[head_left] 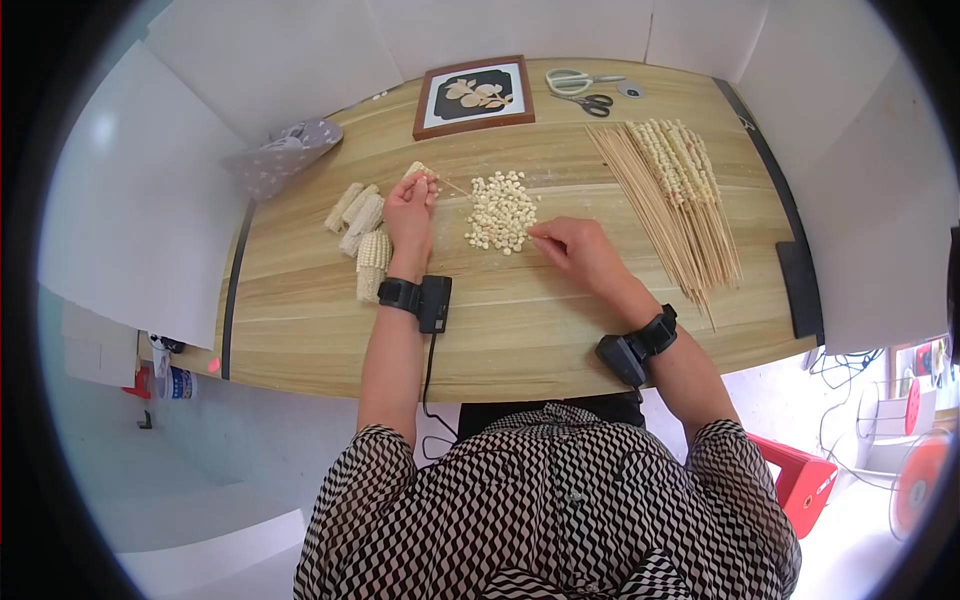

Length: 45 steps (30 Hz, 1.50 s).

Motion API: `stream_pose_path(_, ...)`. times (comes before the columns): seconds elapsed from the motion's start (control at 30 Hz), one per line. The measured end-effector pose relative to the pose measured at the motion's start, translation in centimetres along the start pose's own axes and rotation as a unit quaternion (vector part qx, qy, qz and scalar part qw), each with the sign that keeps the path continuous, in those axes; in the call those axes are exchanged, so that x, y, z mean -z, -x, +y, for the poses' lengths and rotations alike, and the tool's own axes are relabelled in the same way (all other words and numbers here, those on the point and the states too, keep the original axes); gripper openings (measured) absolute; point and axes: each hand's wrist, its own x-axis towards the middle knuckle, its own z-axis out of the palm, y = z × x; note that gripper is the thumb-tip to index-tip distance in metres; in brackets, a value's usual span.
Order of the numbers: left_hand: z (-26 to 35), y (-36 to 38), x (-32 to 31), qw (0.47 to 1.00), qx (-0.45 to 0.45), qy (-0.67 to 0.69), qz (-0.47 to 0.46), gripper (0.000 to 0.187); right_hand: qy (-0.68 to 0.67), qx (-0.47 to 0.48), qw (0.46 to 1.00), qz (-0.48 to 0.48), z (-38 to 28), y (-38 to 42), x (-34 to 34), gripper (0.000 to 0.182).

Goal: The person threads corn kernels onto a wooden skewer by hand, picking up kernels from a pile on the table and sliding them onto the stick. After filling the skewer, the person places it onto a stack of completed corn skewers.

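My left hand point(410, 212) is closed on a thin wooden skewer point(456, 187), whose free end points right toward a pile of loose pale corn kernels point(502, 212). Just beyond those fingers lies a pale piece of corn cob point(419, 168), partly covered by the hand. At the right edge of the pile, my right hand point(583, 252) has thumb and fingertips pinched together. Whatever sits between them is too small to make out. Left of my left wrist are several stripped cobs point(364, 214) and one cob with kernels still on it point(374, 250).
Bare skewers point(650, 215) lie fanned on the right, beside several skewers threaded with kernels point(672, 160). Toward the back are a framed picture point(475, 97), green-handled scissors point(570, 80) and black-handled scissors point(597, 104). A patterned cloth item point(285, 158) sits at the left edge.
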Motion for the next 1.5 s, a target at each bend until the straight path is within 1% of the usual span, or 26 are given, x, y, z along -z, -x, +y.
stream_pose_path(0.07,0.3,0.2,-0.3,0.999,0.004,0.044,0.022,0.018,0.005,0.013,1.0,0.0,0.0,0.0,0.0,0.015)
stream_pose_path(0.17,0.0,0.0,-0.1,0.999,0.0,0.049,0.019,0.017,0.015,0.005,1.0,-0.015,-0.1,0.0,0.2,0.015)
stream_pose_path(0.27,0.6,0.3,-0.6,0.998,0.001,0.039,0.04,0.017,0.019,0.018,1.0,-0.016,0.1,-0.1,0.1,0.015)
stream_pose_path(0.5,0.3,0.1,-0.5,0.999,-0.012,0.025,0.038,0.019,0.017,0.016,1.0,-0.016,-0.2,-0.1,0.2,0.015)
stream_pose_path(0.7,0.3,0.1,-0.5,0.998,-0.012,0.011,0.058,0.019,0.014,0.024,1.0,-0.01,-0.3,-0.1,0.2,0.015)
stream_pose_path(0.77,0.4,0.2,-0.7,0.998,-0.015,0.003,0.061,0.019,0.007,0.005,1.0,-0.02,-0.7,-0.1,0.4,0.015)
stream_pose_path(0.9,0.1,0.1,-0.6,0.998,-0.02,-0.008,0.056,0.017,0.005,-0.001,1.0,-0.014,-0.5,-0.1,0.2,0.015)
stream_pose_path(1.1,0.1,0.2,-0.7,0.995,-0.067,-0.048,0.05,0.015,0.01,0.009,1.0,-0.005,-0.1,0.0,0.0,0.015)
stream_pose_path(1.17,0.3,0.4,-0.8,0.99,-0.086,-0.096,0.062,0.013,0.016,0.016,1.0,-0.004,-0.1,0.0,-0.1,0.015)
stream_pose_path(1.3,0.0,0.4,-0.8,0.989,-0.091,-0.096,0.068,0.014,0.011,0.011,1.0,-0.007,-0.1,0.0,-0.2,0.015)
stream_pose_path(1.37,-0.4,0.4,-0.9,0.988,-0.098,-0.098,0.071,0.014,0.031,0.014,0.999,-0.012,0.0,0.0,-0.2,0.015)
stream_pose_path(1.5,-0.7,0.5,-1.0,0.993,-0.065,-0.061,0.075,0.014,0.031,0.009,0.999,-0.007,0.0,0.1,-0.2,0.014)
